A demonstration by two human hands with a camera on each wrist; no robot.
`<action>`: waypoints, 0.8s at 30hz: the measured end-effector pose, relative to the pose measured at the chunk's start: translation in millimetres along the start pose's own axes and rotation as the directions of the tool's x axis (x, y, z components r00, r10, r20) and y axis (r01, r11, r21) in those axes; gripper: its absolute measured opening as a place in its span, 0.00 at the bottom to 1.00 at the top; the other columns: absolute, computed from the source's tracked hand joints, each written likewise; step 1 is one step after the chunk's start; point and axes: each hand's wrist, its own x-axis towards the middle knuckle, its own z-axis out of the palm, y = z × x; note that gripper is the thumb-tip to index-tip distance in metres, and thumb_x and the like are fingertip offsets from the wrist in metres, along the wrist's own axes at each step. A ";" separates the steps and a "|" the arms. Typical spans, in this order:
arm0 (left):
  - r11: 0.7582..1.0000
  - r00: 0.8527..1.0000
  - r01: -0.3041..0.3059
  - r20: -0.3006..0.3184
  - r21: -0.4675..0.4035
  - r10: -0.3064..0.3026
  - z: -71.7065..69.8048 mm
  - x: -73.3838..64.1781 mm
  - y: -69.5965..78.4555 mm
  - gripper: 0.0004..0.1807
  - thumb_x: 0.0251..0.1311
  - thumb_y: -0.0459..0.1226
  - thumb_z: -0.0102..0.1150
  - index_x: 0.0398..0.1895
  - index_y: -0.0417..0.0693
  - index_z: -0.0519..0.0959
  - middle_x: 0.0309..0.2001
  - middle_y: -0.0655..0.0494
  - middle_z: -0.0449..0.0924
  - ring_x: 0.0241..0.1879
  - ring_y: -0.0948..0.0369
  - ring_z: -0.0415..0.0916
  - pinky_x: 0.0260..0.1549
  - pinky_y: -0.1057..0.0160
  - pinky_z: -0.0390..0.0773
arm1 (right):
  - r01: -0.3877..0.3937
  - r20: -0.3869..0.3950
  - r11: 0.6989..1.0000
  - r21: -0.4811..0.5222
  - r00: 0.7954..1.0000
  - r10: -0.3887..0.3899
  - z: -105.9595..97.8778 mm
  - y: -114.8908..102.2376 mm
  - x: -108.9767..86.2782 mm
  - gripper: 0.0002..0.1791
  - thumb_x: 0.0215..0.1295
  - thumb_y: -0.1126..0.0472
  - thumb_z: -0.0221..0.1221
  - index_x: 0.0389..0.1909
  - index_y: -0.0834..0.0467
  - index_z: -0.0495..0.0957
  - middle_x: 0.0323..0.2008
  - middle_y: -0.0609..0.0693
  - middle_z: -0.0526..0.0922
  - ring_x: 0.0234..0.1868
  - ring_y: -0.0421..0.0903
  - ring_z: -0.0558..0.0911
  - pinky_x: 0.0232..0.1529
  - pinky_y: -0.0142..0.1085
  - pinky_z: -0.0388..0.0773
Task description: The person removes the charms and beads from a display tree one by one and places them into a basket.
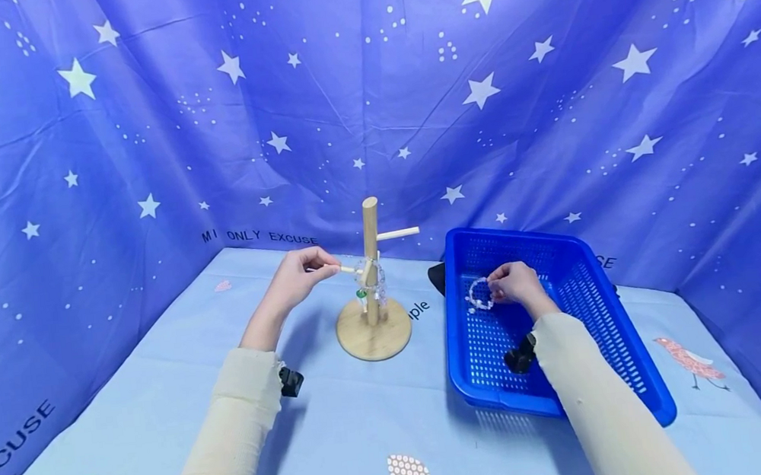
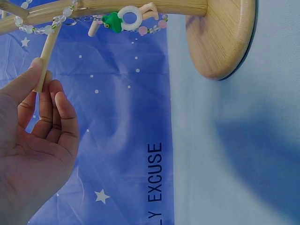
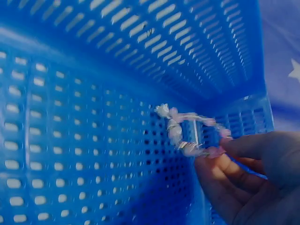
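Observation:
A wooden stand with a round base and side pegs stands mid-table. My left hand pinches the end of one wooden peg between thumb and fingers. Beaded bracelets hang on the stand; in the left wrist view one carries a green charm and a white ring. Inside the blue basket, my right hand pinches a bracelet of clear and pink beads with a pale charm. This bracelet hangs above the basket's perforated floor.
The blue plastic basket sits right of the stand, its rim around my right hand. Another peg sticks out rightward from the post. A dark object lies against the basket's left side. Behind the table hangs a blue star-patterned cloth.

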 end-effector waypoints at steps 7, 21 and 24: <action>1.000 1.000 -0.002 -0.002 0.000 0.002 1.4 0.3 0.8 0.08 0.63 0.34 0.64 0.41 0.37 0.83 0.33 0.56 0.81 0.34 0.62 0.74 0.36 0.65 0.74 | -0.066 0.006 0.997 0.031 0.998 0.066 -8.6 6.2 -1.0 0.15 0.70 0.69 0.54 0.53 0.74 0.75 0.34 0.54 0.83 0.29 0.39 0.83 0.39 0.38 0.86; 1.000 1.000 0.001 -0.007 0.013 -0.001 0.5 -1.1 0.1 0.08 0.64 0.34 0.64 0.40 0.37 0.83 0.32 0.57 0.80 0.34 0.62 0.74 0.35 0.66 0.73 | -0.009 -0.081 0.997 0.073 0.997 0.015 -17.0 -11.4 -13.2 0.17 0.71 0.65 0.56 0.56 0.71 0.76 0.37 0.56 0.86 0.30 0.37 0.82 0.42 0.37 0.86; 1.000 1.000 0.001 -0.008 0.005 -0.001 0.4 -1.5 0.9 0.08 0.63 0.34 0.64 0.40 0.36 0.83 0.31 0.59 0.79 0.33 0.62 0.74 0.35 0.66 0.74 | 0.026 -0.096 0.996 0.089 0.995 -0.018 -17.4 -15.0 -14.3 0.17 0.71 0.65 0.56 0.55 0.71 0.76 0.44 0.62 0.86 0.33 0.38 0.85 0.43 0.36 0.86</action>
